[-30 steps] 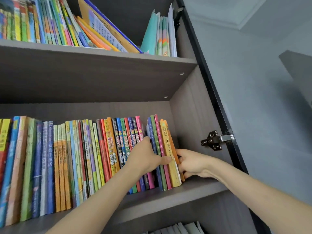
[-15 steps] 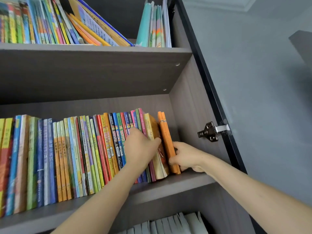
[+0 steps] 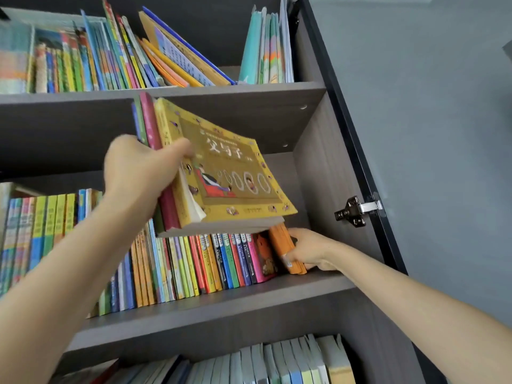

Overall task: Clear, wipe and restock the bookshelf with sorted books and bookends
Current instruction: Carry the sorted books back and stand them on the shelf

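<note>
Now my left grip [image 3: 138,173] has pulled a yellow-fronted bundle of books [image 3: 230,176] out, holding it clenched just above the row [image 3: 194,261]; my right grip [image 3: 310,250] pinches the orange books [image 3: 285,248] at the row's right end. Clearing is under way.

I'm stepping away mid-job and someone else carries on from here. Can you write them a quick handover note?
Left hand: its grip holds a bundle of books, yellow cover facing out, lifted in front of the shelves.
Right hand: grips the orange books, which stand tilted at the right end of the middle shelf.
Done: one bundle is off the shelf.
Left: clear the row of books on that shelf, then wipe, sort and restock. No bookends are in view.
</note>
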Available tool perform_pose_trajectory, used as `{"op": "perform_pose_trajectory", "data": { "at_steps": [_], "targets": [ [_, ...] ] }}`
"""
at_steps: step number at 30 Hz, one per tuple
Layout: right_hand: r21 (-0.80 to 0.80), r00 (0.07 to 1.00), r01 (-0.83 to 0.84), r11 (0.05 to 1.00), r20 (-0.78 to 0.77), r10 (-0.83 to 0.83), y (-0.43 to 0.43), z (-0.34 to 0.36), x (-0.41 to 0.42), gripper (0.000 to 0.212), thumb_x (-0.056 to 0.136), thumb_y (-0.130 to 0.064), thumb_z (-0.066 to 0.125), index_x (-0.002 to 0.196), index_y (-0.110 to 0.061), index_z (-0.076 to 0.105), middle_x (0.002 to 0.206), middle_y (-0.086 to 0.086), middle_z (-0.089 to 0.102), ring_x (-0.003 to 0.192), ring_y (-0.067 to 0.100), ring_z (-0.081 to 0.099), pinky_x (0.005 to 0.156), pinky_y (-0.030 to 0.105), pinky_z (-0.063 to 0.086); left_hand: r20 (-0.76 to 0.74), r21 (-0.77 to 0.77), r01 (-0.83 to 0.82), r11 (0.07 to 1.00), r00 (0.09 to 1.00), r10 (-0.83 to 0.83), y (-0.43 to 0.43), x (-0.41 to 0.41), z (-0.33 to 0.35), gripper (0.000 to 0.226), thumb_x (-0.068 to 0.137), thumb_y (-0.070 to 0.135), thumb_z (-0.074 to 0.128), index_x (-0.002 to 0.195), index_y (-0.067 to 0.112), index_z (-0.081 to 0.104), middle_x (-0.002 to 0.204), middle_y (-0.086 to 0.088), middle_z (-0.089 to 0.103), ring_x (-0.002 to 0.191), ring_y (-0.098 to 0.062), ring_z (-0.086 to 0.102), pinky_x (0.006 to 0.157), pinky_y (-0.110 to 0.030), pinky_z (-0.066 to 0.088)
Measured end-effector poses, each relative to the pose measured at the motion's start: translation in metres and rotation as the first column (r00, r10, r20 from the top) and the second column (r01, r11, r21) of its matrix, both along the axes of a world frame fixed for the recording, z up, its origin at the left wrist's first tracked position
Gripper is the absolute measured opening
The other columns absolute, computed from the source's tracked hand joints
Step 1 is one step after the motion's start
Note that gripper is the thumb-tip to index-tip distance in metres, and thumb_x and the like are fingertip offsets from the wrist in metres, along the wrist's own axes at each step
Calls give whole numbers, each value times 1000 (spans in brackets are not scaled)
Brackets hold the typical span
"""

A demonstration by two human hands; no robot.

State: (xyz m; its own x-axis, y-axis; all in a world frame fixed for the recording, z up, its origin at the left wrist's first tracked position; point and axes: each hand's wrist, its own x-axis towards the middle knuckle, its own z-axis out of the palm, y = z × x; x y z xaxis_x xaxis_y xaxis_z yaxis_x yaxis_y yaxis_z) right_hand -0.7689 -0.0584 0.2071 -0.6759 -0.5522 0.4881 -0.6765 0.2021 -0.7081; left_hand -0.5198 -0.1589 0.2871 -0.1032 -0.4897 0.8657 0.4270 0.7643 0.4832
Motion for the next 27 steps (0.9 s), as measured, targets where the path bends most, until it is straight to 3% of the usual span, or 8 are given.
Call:
{"op": "perform_pose_trajectory", "data": {
  "at_steps": [4, 11, 13, 16, 19, 22, 25, 27],
  "targets": [
    [85, 999, -52, 995, -7, 53, -28, 3, 19, 40, 86, 7, 55, 122, -11, 51, 114, 11, 60, 108, 25, 59, 90, 43, 53, -104, 3, -55, 998, 993, 55, 2, 29, 13, 22, 71, 31, 74, 70, 20, 56, 84, -8, 71, 73, -27, 71, 74, -47, 59],
    [191, 989, -132, 973, 95, 115, -13, 2, 33, 73, 91, -4, 59, 148, -30, 23, 145, 5, 44, 134, 25, 41, 109, 48, 37, -162, 76, 27, 997, 987, -15, 9, 42, 18, 24, 63, 33, 72, 74, 15, 59, 86, -12, 72, 71, -28, 72, 69, -49, 59],
    [-105, 986, -56, 993, 152, 71, 4, 5, 39, 67, 95, -2, 52, 151, -22, 22, 147, 11, 41, 132, 29, 43, 106, 46, 41, -143, 74, 64, 995, 988, -53, 11, 40, 17, 24, 66, 31, 73, 77, 12, 63, 84, -12, 73, 70, -29, 72, 70, -49, 59],
    [-658, 917, 81, 748, 343, 202, 38, 8, 59, 41, 100, 1, 37, 141, -4, 40, 133, 23, 52, 117, 36, 56, 95, 41, 50, -122, 47, 72, 996, 990, -66, 17, 30, 12, 21, 69, 30, 73, 78, 14, 62, 82, -10, 73, 70, -27, 72, 71, -48, 59],
    [-783, 984, 110, 612, 171, 43, 61, 6, 85, 40, 99, 0, 39, 136, -10, 45, 118, 16, 58, 103, 30, 63, 88, 39, 54, -112, 15, 70, 997, 991, -68, 24, 14, 8, 33, 65, 36, 72, 87, 16, 59, 86, -6, 71, 74, -25, 71, 71, -47, 59],
    [-742, 963, 189, 644, 11, -270, 72, 7, 112, 40, 101, -14, 40, 140, -20, 41, 126, 8, 57, 113, 27, 58, 98, 43, 48, -87, -10, 98, 995, 991, -99, 34, -2, 12, 48, 61, 42, 70, 97, 13, 57, 90, -4, 70, 77, -24, 70, 73, -46, 59],
    [-641, 662, 422, 641, -265, -701, 85, 5, 135, 49, 101, -31, 37, 148, -19, 29, 137, 3, 53, 123, 26, 51, 95, 37, 42, -56, -51, 122, 991, 991, -125, 43, -20, 15, 43, 69, 38, 73, 100, 14, 55, 92, -2, 68, 79, -19, 70, 75, -42, 59],
    [-578, 543, 454, 678, -423, -725, 87, 5, 141, 54, 100, -40, 32, 150, -21, 25, 142, 1, 49, 126, 22, 48, 93, 35, 43, -36, -82, 123, 989, 991, -126, 47, -33, 12, 39, 74, 35, 73, 101, 17, 51, 93, 1, 66, 81, -15, 68, 76, -39, 58]
  ]
}}
